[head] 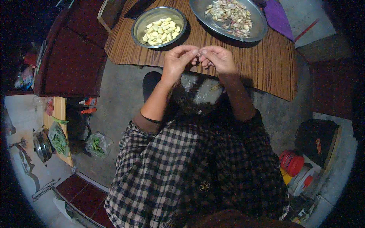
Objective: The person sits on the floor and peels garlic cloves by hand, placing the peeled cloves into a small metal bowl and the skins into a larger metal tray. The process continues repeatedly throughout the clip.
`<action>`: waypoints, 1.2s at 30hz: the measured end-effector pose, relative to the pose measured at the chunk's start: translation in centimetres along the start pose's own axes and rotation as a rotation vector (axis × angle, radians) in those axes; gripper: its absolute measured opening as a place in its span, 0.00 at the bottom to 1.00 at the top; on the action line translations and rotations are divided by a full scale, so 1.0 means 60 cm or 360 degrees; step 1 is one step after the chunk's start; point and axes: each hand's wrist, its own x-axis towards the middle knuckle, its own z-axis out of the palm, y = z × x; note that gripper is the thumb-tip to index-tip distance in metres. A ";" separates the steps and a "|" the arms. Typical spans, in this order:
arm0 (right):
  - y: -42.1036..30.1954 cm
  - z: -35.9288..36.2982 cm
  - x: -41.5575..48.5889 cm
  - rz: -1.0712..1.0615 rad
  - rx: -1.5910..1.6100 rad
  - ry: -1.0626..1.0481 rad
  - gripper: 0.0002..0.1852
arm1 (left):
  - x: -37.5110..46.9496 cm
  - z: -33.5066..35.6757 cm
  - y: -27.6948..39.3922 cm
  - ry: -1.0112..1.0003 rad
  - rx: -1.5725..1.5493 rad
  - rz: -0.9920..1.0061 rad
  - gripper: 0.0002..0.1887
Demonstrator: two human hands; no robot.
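Note:
My left hand (177, 59) and my right hand (219, 58) meet at the fingertips just over the table's near edge. Between thumbs and forefingers they pinch a small garlic clove (199, 54), mostly hidden by the fingers. Beyond my left hand stands a steel bowl (137, 30) with many peeled, pale yellow garlic cloves (161, 32) in it. Past my right hand lies a wide, shallow metal basin (261, 30). It holds a heap of unpeeled garlic cloves (232, 17) with pinkish-white skins.
The wood-grain table (265, 68) has angled corners. A purple cloth (278, 21) hangs by its far right side. Pale scraps (205, 89) lie below the near edge. On the floor at left is a plastic bag of green vegetables (97, 145); a red container (291, 163) stands at right.

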 end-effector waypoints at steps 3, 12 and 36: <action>0.009 0.007 -0.004 -0.0220 -0.0189 0.0132 0.09 | 0.006 0.002 -0.003 0.0026 -0.0098 -0.0065 0.09; 0.003 0.007 -0.018 -0.0445 -0.0836 0.0191 0.06 | 0.013 0.004 -0.009 0.0028 0.0074 -0.0078 0.09; -0.014 0.032 -0.017 -0.0457 -0.0922 0.0095 0.08 | 0.008 -0.003 0.004 -0.0015 0.0139 -0.0142 0.08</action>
